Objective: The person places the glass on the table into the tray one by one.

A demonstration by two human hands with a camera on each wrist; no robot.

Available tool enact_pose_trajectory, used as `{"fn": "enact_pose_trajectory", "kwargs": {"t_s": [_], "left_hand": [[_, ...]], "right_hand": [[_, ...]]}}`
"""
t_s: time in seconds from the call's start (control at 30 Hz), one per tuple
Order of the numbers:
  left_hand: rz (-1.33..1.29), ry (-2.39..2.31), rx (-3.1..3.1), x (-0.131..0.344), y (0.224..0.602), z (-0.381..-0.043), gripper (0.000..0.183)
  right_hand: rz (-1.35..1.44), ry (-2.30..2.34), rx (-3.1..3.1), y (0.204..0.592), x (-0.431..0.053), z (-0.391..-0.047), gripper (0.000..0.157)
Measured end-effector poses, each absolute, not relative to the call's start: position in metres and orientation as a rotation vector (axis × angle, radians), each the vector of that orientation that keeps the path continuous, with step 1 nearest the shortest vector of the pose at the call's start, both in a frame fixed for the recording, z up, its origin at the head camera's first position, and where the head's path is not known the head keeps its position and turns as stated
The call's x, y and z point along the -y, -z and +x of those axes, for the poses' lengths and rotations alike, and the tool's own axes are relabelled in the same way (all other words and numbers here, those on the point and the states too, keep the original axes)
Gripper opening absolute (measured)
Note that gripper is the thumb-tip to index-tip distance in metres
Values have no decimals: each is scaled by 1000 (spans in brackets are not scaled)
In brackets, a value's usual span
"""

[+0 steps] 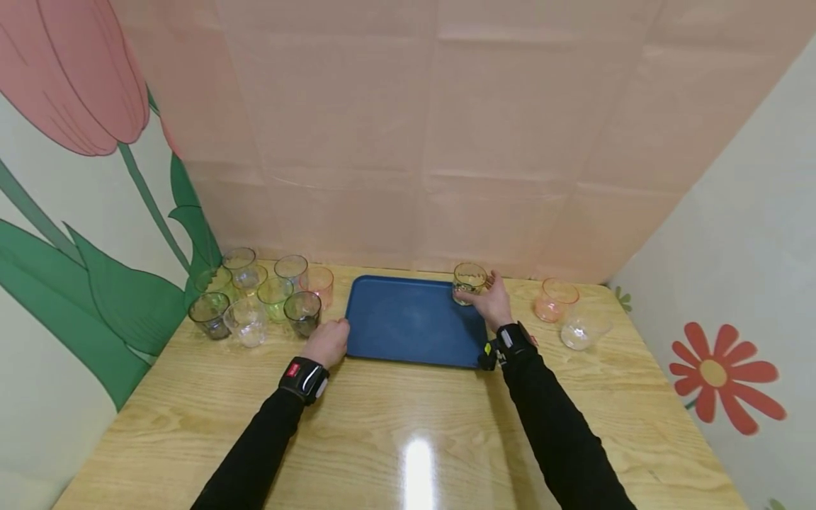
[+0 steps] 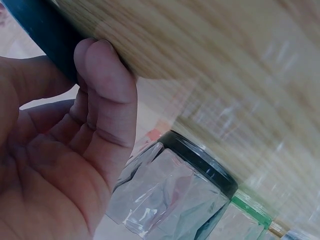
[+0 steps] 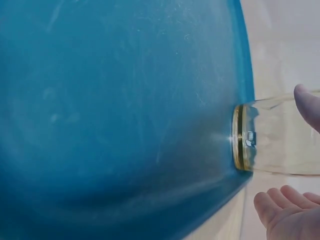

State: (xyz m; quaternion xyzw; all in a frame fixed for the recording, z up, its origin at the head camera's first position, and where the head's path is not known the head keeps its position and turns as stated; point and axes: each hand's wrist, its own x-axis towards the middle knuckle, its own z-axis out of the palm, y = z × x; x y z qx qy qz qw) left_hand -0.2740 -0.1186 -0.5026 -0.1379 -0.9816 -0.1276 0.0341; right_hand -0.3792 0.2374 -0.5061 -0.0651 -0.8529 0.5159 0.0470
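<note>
A blue tray (image 1: 408, 319) lies on the wooden table, and my left hand (image 1: 326, 343) pinches its left edge near the front corner. In the left wrist view, the thumb and curled fingers (image 2: 107, 70) close on the dark rim. A yellow-tinted glass (image 1: 469, 280) stands upright at the tray's far right corner. My right hand (image 1: 494, 303) is spread around this glass. Seen from the right wrist, the thumb (image 3: 309, 107) overlaps the glass's side, while the other fingers (image 3: 285, 200) are apart from it.
Several tinted glasses crowd the left, among them a dark grey glass (image 1: 302, 313) close to my left hand and a clear glass (image 1: 247, 322). On the right stand a pink-orange glass (image 1: 555, 301) and a clear glass (image 1: 581, 331). A pink-covered wall (image 1: 421, 177) rises behind the table.
</note>
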Motion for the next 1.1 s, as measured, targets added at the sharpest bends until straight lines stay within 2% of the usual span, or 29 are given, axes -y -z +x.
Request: {"fn": "enact_pose_trajectory", "kwargs": {"t_s": [0.53,0.67,0.87,1.1], "left_hand": [[-497,386,2973,119,497,-268,11],[-522,366,2959,119,497,-266,16],[-516,373,2967,119,496,-265,17],[-495,409,2975,119,494,-264,15]], "right_hand": [[-46,-1725,2527,495,-268,-350,105],[-4,-1807,2490,493,-276,-340,94],[-2,-1786,2442,491,-293,-323,67],[-215,-1631,2273,483,-310,-304,48]]}}
